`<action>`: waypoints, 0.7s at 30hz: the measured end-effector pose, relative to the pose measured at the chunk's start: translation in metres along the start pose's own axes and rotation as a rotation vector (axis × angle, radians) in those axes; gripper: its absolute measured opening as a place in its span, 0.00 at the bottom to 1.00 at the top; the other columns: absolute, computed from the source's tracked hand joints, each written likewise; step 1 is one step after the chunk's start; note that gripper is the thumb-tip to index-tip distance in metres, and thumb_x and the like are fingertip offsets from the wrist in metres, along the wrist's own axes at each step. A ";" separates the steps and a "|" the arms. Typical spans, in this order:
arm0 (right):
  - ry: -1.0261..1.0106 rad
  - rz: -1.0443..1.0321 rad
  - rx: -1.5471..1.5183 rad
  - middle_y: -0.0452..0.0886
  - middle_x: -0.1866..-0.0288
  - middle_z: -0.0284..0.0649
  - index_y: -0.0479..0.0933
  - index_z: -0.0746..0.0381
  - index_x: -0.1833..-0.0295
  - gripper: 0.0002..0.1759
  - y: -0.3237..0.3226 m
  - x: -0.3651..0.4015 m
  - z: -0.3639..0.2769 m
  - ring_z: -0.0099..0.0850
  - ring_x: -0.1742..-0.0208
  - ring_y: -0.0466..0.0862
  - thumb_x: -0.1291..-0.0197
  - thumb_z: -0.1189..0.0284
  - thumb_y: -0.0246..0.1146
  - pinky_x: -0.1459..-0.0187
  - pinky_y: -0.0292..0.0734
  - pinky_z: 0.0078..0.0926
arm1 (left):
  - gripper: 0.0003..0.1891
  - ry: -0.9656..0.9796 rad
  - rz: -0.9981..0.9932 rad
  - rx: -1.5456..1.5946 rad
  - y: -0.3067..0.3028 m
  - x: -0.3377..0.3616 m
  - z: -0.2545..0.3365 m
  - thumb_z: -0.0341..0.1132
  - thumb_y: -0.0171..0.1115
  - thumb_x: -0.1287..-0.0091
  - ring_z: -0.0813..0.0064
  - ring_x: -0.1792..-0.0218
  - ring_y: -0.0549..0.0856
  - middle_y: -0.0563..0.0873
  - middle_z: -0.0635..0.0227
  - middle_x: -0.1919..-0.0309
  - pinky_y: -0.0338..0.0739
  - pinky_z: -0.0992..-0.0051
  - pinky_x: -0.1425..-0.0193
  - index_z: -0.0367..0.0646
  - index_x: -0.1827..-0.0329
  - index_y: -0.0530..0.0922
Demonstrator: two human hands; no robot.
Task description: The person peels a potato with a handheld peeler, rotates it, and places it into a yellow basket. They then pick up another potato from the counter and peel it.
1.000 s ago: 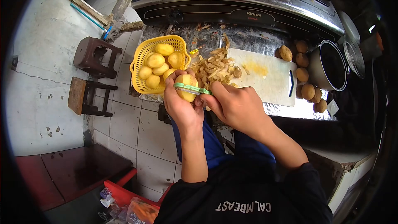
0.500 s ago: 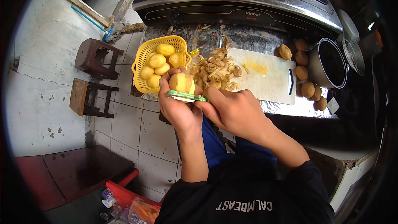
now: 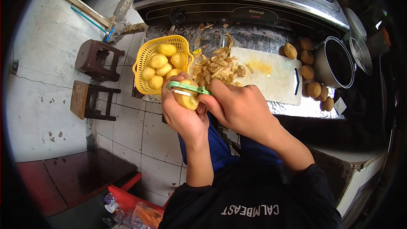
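Observation:
My left hand (image 3: pixel 185 121) is wrapped round a peeled yellow potato (image 3: pixel 186 100), holding it just below the yellow basket. In my right hand (image 3: pixel 239 108) is the handle of a green peeler (image 3: pixel 188 87), whose head lies across the upper part of that potato. Several peeled potatoes (image 3: pixel 158 61) sit in the yellow basket (image 3: pixel 138 70). Beside the basket, a heap of brown peelings (image 3: pixel 218 65) reaches the left edge of the white cutting board (image 3: pixel 275 80). Several unpeeled potatoes (image 3: pixel 308 72) lie to the right of the board.
A stove (image 3: pixel 241 2) runs along the far side. At the right stand a metal pot (image 3: pixel 323 68) and a wire strainer (image 3: pixel 361 57). Two stools, one dark plastic (image 3: pixel 88 59) and one wooden-topped (image 3: pixel 79 100), are on the left. A red table (image 3: pixel 80 174) is lower left.
The peeler has moved up across the potato, from its near side to its upper part. More of the potato's surface now shows peeled. The whole view has shifted slightly.

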State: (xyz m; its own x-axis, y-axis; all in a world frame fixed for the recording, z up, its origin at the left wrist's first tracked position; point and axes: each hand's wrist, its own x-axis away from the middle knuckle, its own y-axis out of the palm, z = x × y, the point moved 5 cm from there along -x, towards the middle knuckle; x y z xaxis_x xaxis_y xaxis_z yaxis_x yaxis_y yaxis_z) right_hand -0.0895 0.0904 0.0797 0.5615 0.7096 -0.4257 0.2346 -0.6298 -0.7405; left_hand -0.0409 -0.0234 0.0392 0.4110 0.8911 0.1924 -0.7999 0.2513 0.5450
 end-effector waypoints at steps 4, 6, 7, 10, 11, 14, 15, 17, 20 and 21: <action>-0.011 -0.018 0.012 0.75 0.82 0.41 0.69 0.60 0.66 0.16 -0.002 0.001 0.002 0.44 0.83 0.79 0.32 0.62 0.62 0.80 0.73 0.37 | 0.18 -0.060 -0.179 0.076 -0.004 -0.003 0.005 0.42 0.41 0.25 0.79 0.86 0.72 0.82 0.60 0.61 0.65 0.81 0.86 0.38 0.54 0.76; 0.015 -0.023 -0.030 0.75 0.82 0.42 0.69 0.61 0.66 0.16 0.000 0.001 0.005 0.44 0.82 0.79 0.31 0.62 0.62 0.80 0.73 0.37 | 0.20 -0.062 -0.137 0.030 -0.002 0.004 0.002 0.43 0.40 0.25 0.79 0.87 0.70 0.82 0.61 0.64 0.65 0.81 0.87 0.37 0.53 0.76; 0.014 -0.008 -0.050 0.75 0.81 0.42 0.68 0.61 0.66 0.16 -0.002 -0.002 0.005 0.45 0.82 0.79 0.31 0.62 0.62 0.80 0.73 0.38 | 0.21 -0.065 -0.098 -0.018 -0.003 0.007 0.001 0.44 0.39 0.25 0.79 0.88 0.69 0.82 0.61 0.66 0.64 0.81 0.87 0.36 0.53 0.76; 0.018 0.016 -0.058 0.76 0.82 0.41 0.69 0.60 0.66 0.16 0.000 -0.001 0.010 0.43 0.83 0.79 0.31 0.60 0.60 0.81 0.73 0.37 | 0.23 -0.115 -0.209 0.037 -0.005 0.002 0.000 0.45 0.38 0.25 0.79 0.90 0.65 0.79 0.64 0.73 0.60 0.80 0.89 0.34 0.52 0.77; 0.020 0.020 -0.049 0.77 0.83 0.39 0.70 0.59 0.67 0.17 0.000 0.000 0.012 0.41 0.84 0.79 0.30 0.58 0.59 0.83 0.73 0.36 | 0.23 -0.123 -0.272 0.025 -0.006 0.003 -0.003 0.45 0.37 0.25 0.79 0.91 0.64 0.78 0.65 0.75 0.58 0.80 0.89 0.34 0.52 0.76; 0.029 0.003 -0.060 0.77 0.83 0.41 0.71 0.60 0.66 0.17 -0.002 -0.002 0.014 0.43 0.83 0.80 0.30 0.58 0.58 0.82 0.74 0.38 | 0.23 -0.077 -0.351 0.025 -0.005 0.002 -0.004 0.45 0.38 0.25 0.80 0.91 0.64 0.78 0.64 0.75 0.56 0.81 0.90 0.33 0.51 0.75; 0.023 -0.010 -0.063 0.78 0.82 0.41 0.71 0.60 0.66 0.17 -0.002 -0.002 0.014 0.44 0.83 0.80 0.30 0.58 0.58 0.81 0.74 0.38 | 0.23 -0.079 -0.341 0.080 -0.006 0.000 -0.003 0.44 0.38 0.26 0.80 0.91 0.64 0.80 0.63 0.74 0.57 0.82 0.90 0.32 0.50 0.75; 0.046 -0.014 -0.087 0.78 0.82 0.42 0.71 0.61 0.66 0.17 -0.003 -0.004 0.017 0.45 0.83 0.80 0.30 0.59 0.58 0.81 0.74 0.39 | 0.22 -0.059 -0.329 0.066 -0.003 -0.003 -0.002 0.45 0.38 0.25 0.81 0.91 0.64 0.79 0.63 0.75 0.57 0.82 0.90 0.35 0.51 0.74; 0.059 -0.014 -0.136 0.77 0.83 0.44 0.71 0.61 0.65 0.17 0.000 -0.009 0.023 0.47 0.82 0.79 0.29 0.59 0.58 0.80 0.74 0.41 | 0.20 -0.093 -0.373 0.033 0.000 0.001 -0.007 0.47 0.39 0.23 0.77 0.89 0.69 0.77 0.63 0.76 0.61 0.80 0.89 0.40 0.59 0.73; 0.044 -0.008 -0.149 0.77 0.83 0.45 0.72 0.62 0.65 0.17 0.001 -0.010 0.026 0.48 0.82 0.79 0.29 0.59 0.58 0.79 0.75 0.42 | 0.20 -0.096 -0.379 0.030 -0.001 0.000 -0.008 0.47 0.39 0.23 0.77 0.89 0.69 0.77 0.63 0.76 0.61 0.80 0.89 0.40 0.59 0.73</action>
State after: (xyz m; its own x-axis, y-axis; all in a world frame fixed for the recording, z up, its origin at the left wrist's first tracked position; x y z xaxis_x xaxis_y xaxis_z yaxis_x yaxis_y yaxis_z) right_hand -0.1154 0.0904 0.0698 0.5929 0.7022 -0.3942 0.3522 -0.6663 -0.6573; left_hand -0.0437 -0.0211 0.0324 0.7147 0.6978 0.0476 -0.5714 0.5433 0.6151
